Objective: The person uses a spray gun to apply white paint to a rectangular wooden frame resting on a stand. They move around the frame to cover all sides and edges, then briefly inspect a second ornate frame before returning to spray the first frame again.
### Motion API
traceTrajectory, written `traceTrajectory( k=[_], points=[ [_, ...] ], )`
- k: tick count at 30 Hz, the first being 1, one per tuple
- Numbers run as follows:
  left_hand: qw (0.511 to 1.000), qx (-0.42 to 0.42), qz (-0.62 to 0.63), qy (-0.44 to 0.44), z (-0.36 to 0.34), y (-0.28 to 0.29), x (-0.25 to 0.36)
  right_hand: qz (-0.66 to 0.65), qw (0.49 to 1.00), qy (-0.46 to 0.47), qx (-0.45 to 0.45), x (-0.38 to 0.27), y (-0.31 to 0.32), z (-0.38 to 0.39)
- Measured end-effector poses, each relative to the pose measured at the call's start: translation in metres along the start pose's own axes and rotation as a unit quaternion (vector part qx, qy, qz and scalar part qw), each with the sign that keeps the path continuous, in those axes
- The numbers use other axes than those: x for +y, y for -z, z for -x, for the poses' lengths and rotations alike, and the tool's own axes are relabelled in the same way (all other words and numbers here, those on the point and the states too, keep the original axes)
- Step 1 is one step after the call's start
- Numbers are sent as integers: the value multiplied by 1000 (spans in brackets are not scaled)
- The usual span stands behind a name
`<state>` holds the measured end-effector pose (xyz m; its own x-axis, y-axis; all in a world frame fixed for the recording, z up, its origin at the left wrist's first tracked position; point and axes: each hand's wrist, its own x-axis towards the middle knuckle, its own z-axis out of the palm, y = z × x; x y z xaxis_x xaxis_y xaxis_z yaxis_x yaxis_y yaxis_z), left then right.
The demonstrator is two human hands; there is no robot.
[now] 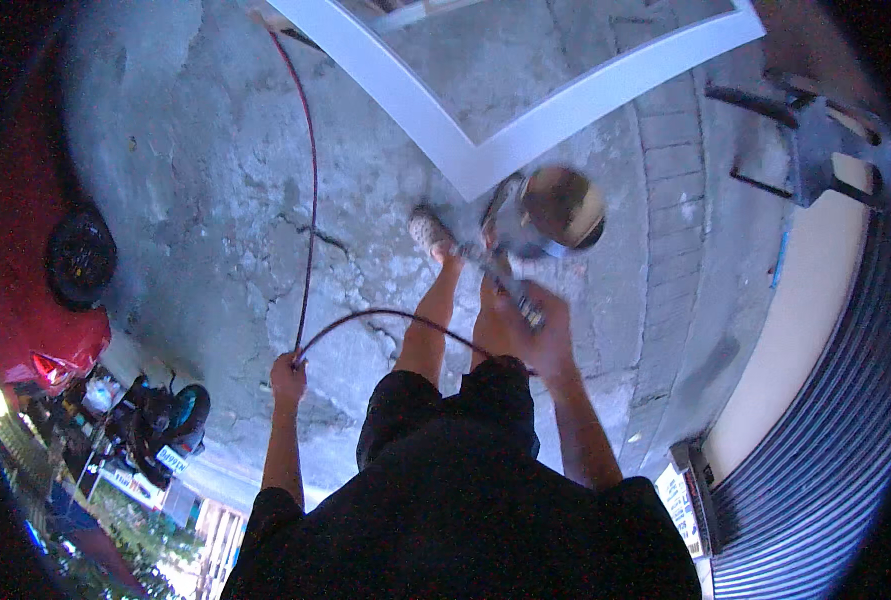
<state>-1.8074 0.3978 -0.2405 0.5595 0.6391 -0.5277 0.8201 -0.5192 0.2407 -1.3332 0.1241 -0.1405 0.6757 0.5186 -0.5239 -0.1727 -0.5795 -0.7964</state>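
The right hand [537,325] is closed around the handle of a spray gun [530,235], which is held out in front of the body and is blurred. A round metal cup [562,207] is seen on top of the spray gun, with its open side turned toward the camera. The left hand [287,377] is closed around a thin red hose [310,180], which is held out to the left side. From the left hand the red hose is run up across the floor to the top of the picture, and another part is looped across the legs toward the right hand. Two bare legs and a foot in a sandal [429,232] are seen below the spray gun, on a grey cracked concrete floor [195,180]. Black shorts and a black shirt are worn by the person. Just past the spray gun, a white frame [485,150] is laid flat on the floor, with one corner pointed at the feet. A red car [25,260] with a black wheel is seen at the left edge, and a parked scooter [170,425] is seen below it. A ribbed metal shutter [825,470] is seen at the right, and a dark metal stand [815,140] is placed near the top right.
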Motion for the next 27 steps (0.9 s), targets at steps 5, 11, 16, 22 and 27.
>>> traceTrajectory(
  k=[5, 11, 16, 22, 27],
  points=[
    [989, -26, -67, 130, 48, -58, -121, -18, 996, 78, -35, -38, -24, 63],
    [722, -47, 604, 335, 47, -88, -23, 29, 992, 79, -97, -139, -9, 92],
    [511, -124, 794, 306, 43, -63, -28, 69, 977, 161, -124, -194, -14, 88],
    [728, 89, 568, 374, 19, -39, 33, 90, 968, 190, -137, -238, -28, 59],
    [719, 181, 558, 374, 7, -16, -12, 104, 948, 246, -172, -304, -82, 10]
  ],
)
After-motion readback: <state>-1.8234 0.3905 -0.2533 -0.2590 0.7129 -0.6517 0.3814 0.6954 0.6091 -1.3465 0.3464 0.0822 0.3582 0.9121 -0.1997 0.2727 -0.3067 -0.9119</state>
